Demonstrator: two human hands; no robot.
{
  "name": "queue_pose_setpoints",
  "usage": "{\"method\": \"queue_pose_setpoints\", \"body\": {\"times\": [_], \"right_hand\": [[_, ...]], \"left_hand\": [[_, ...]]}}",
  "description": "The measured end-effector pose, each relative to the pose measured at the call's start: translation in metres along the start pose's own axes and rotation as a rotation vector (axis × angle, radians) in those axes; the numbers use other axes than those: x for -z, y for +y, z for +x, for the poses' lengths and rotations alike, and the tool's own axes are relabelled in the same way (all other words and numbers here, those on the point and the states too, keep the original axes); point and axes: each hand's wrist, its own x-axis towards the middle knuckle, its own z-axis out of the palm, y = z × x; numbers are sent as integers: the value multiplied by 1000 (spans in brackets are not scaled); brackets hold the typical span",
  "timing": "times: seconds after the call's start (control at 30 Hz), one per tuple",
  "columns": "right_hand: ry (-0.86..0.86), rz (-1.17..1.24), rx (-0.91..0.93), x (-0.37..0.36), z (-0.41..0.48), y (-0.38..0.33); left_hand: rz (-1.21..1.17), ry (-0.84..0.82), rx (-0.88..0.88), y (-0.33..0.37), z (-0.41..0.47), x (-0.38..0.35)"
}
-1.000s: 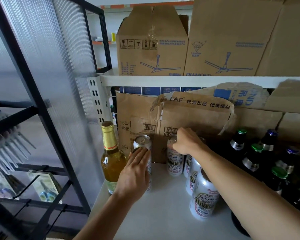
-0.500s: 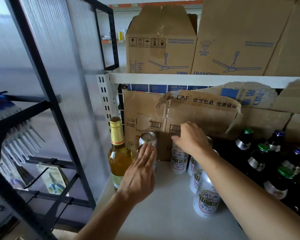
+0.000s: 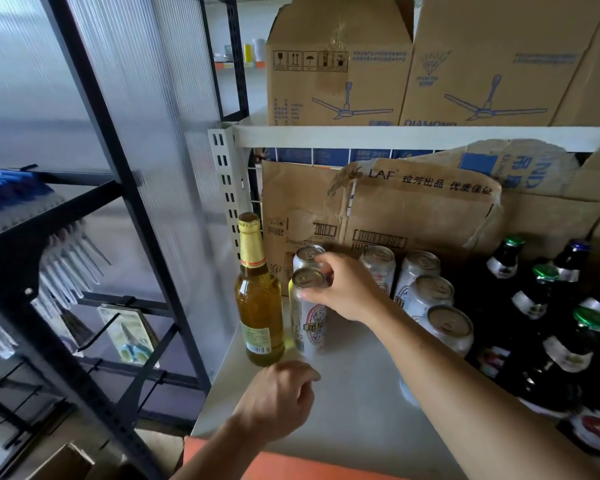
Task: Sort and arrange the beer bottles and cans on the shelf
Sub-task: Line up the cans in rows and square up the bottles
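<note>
A person's right hand (image 3: 347, 292) gripped a beer can (image 3: 308, 317) near its top, fingers and thumb curled round the rim, on a white shelf (image 3: 357, 414). The can stood upright, long axis vertical and pull-tab end up. It was just beside an amber bottle (image 3: 259, 306) with a gold-foil neck at the shelf's left end, and directly in front of a second can (image 3: 307, 253). Its red-and-white emblem faced the camera, the lettering too blurred to read. The right forearm reached in diagonally from the lower right. The left hand (image 3: 278, 398) hovered low over the shelf's front edge, back uppermost, fingers loosely curled and holding nothing. Four more cans (image 3: 430, 292) stood upright to the right, followed by dark bottles (image 3: 534, 306) with green and blue caps. Behind them, a torn box (image 3: 413, 209) read "LAF" beside Chinese characters, with "300ml" printed upside down on the cardboard to its left. On the level above, boxes (image 3: 482, 64) showed ceiling fans and the word "DIAMOND".
</note>
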Motion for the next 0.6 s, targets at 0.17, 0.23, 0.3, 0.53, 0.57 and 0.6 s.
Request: {"method": "queue_pose_setpoints", "body": {"times": [0.17,0.23,0.3,0.53,0.57,0.6], "right_hand": [[38,-100,-30,-15,-1,9],[88,-68,-48,-19,-3,11],[129,-31,-59,-21,-6,9],[196,-24,-56,-26,-13,5],[169,-23,-63,-25,-14,6],[136,-19,-70,-23,-16,9]], "left_hand": [[-18,-104,143,-3,-11,5],[-25,-124,176,-5,-15,7],[-33,-141,201,-6,-19,6],[-87,-175,260,-5,-27,8],[-91,-178,263,-5,-28,8],[-101,-180,268,-5,-29,8]]}}
